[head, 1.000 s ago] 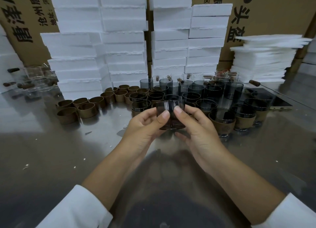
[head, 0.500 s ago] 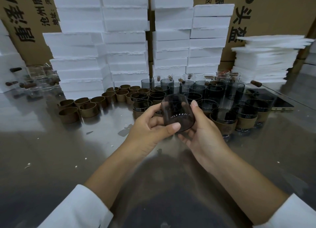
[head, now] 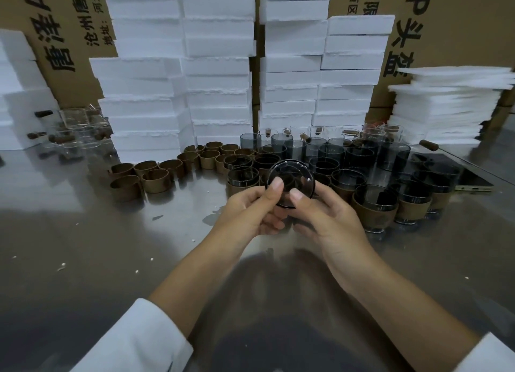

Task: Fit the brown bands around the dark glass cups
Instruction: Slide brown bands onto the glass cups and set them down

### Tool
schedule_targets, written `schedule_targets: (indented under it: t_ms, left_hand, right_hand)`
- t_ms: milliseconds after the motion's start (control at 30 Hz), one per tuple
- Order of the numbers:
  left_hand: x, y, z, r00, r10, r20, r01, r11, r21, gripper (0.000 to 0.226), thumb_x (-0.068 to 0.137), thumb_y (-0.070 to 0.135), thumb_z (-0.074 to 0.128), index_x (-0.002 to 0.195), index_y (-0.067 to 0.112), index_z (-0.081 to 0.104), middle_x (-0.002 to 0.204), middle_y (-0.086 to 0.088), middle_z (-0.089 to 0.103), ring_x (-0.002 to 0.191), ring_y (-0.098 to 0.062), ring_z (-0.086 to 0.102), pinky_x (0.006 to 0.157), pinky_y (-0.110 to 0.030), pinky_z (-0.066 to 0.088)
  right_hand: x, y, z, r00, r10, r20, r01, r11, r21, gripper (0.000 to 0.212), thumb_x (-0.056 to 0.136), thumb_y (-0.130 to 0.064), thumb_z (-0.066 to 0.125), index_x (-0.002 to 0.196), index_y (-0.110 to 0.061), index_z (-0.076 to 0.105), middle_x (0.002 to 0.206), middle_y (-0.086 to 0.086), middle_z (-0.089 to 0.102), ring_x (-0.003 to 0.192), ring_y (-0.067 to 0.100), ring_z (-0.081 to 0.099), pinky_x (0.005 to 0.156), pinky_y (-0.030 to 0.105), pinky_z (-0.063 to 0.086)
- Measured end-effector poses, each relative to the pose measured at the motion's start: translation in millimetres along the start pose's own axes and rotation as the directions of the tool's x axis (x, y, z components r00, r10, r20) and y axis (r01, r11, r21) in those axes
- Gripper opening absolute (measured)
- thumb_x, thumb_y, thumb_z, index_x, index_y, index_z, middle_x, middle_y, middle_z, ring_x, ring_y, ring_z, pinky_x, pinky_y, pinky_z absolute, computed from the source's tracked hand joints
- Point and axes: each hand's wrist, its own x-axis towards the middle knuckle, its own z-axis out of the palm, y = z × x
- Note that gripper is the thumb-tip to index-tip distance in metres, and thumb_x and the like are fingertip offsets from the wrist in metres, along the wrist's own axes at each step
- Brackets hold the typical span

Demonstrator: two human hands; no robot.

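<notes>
Just now the left hand point(head: 248, 212) and right hand point(head: 328, 218) are gripping one bare dark glass cup point(head: 296, 173) above the table point(head: 111, 260), tipped end-on, thumbs pressing its round face, and this smooth, stiff, breakable thing is probably wanting holding by its wall.

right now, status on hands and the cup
Both gripping: left hand and right hand hold one dark cup. Cup tipped end-on to camera, no band seen on it. Spare bands on the table to the left, nothing between.
</notes>
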Motion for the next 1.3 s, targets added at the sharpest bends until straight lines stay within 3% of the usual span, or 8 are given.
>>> schedule_targets:
  t_ms: [133, 300, 467, 633, 833, 1067, 1200, 1300]
  left_hand:
    - [11, -3, -17, 0.994, 0.016, -0.108, -0.006, 0.996, 0.094, 0.052, 0.078, 0.066, 0.036, 0.091, 0.027, 0.068, 0.077, 0.002, 0.065, 0.062, -0.01, 0.063, 0.059, -0.02, 0.051]
    - [33, -20, -77, 0.883, 0.207, -0.422, 0.005, 0.893, 0.449, 0.007, 0.094, 0.024, 0.058, 0.098, 0.027, 0.063, 0.088, 0.004, 0.06, 0.074, -0.006, 0.057, 0.063, -0.011, 0.047]
    - [52, -22, -135, 0.783, 0.367, -0.502, 0.248, 0.556, 0.793, 0.025, 0.087, 0.011, 0.06, 0.112, 0.009, 0.059, 0.098, -0.012, 0.058, 0.087, -0.026, 0.055, 0.078, -0.037, 0.045]
    - [59, -15, -156, 0.797, 0.345, -0.496, 0.433, 0.245, 0.867, 0.046, 0.089, 0.016, 0.062, 0.13, 0.001, 0.049, 0.124, -0.022, 0.041, 0.113, -0.04, 0.046, 0.093, -0.047, 0.041]
    - [61, -12, -169, 0.834, 0.307, -0.458, 0.489, -0.025, 0.872, 0.029, 0.091, 0.021, 0.06, 0.111, 0.001, 0.062, 0.116, -0.022, 0.046, 0.111, -0.038, 0.039, 0.09, -0.044, 0.037]
    - [55, -4, -148, 0.877, 0.34, -0.339, 0.341, 0.057, 0.939, 0.015, 0.088, 0.025, 0.065, 0.089, 0.011, 0.07, 0.108, -0.012, 0.054, 0.106, -0.033, 0.041, 0.089, -0.038, 0.03]
    - [41, 14, -96, 0.842, 0.449, -0.299, 0.126, 0.376, 0.918, 0.024, 0.091, 0.029, 0.062, 0.068, 0.021, 0.057, 0.101, -0.005, 0.054, 0.106, -0.027, 0.043, 0.085, -0.035, 0.026]
    - [25, 32, -42, 0.786, 0.523, -0.33, -0.118, 0.65, 0.75, 0.034, 0.089, 0.026, 0.061, 0.057, 0.029, 0.049, 0.105, -0.002, 0.053, 0.109, -0.017, 0.046, 0.09, -0.029, 0.032]
  right_hand:
    - [1, 0, -1, 0.999, 0.015, -0.048, -0.011, 0.996, 0.087, 0.069, 0.06, -0.051, 0.067, 0.123, -0.023, 0.063, 0.105, -0.006, 0.074, 0.099, 0.009, 0.07, 0.09, 0.033, 0.05]
    - [5, -2, -1, 0.991, 0.114, -0.073, -0.096, 0.972, 0.214, 0.051, 0.06, -0.049, 0.063, 0.1, -0.019, 0.069, 0.098, 0.003, 0.075, 0.088, 0.012, 0.073, 0.087, 0.035, 0.05]
    - [7, -3, 0, 0.992, 0.122, -0.041, -0.111, 0.971, 0.214, 0.062, 0.051, -0.055, 0.065, 0.099, -0.016, 0.069, 0.089, 0.002, 0.076, 0.086, 0.016, 0.073, 0.088, 0.038, 0.05]
    - [9, -3, -1, 0.99, 0.135, -0.04, -0.123, 0.968, 0.22, 0.056, 0.054, -0.052, 0.065, 0.097, -0.015, 0.069, 0.086, 0.002, 0.076, 0.085, 0.017, 0.074, 0.09, 0.039, 0.05]
    - [8, -5, -2, 0.989, 0.143, -0.034, -0.132, 0.967, 0.218, 0.057, 0.057, -0.05, 0.063, 0.1, -0.013, 0.069, 0.093, 0.004, 0.076, 0.085, 0.018, 0.074, 0.089, 0.037, 0.051]
    - [8, -3, -2, 0.991, 0.135, -0.023, -0.128, 0.976, 0.176, 0.049, 0.065, -0.047, 0.063, 0.102, -0.016, 0.07, 0.092, -0.001, 0.076, 0.085, 0.017, 0.074, 0.088, 0.037, 0.05]
    - [9, 2, -2, 0.992, 0.121, -0.042, -0.11, 0.973, 0.204, 0.027, 0.082, -0.036, 0.063, 0.101, -0.017, 0.067, 0.081, -0.007, 0.073, 0.085, 0.018, 0.073, 0.083, 0.035, 0.052]
    - [10, 2, 0, 0.992, 0.112, -0.054, -0.096, 0.969, 0.229, 0.037, 0.083, -0.031, 0.065, 0.116, -0.015, 0.062, 0.086, -0.007, 0.074, 0.085, 0.016, 0.073, 0.077, 0.03, 0.051]
